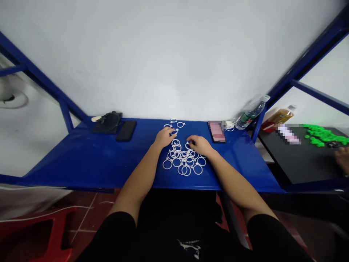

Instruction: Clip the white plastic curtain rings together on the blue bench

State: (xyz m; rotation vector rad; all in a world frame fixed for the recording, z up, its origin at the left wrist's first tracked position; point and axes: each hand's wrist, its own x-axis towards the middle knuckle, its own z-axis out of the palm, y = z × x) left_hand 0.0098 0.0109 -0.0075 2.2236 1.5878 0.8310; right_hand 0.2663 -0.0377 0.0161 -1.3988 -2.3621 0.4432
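A loose pile of thin white rings [176, 162], each with a small tab, lies on the blue table [103, 156] in front of me. My left hand [163, 137] is at the far side of the pile, its fingers closed on the edge of a white ring [177, 133]. To the right, my right hand [201, 146] is curled low over the pile, thumb and fingers pinching another white ring [187, 146], partly hidden by the fingertips. Beyond my left hand, several separate rings [180, 124] lie close to the wall.
A black phone [126, 131] and a dark plastic bag [109, 122] lie at left. At right are a pink-screened phone [217, 131], a white cable [229, 126] and a water bottle [251, 114]. On a neighbouring black table, another person's hand [342, 159] is near green pieces [324, 135].
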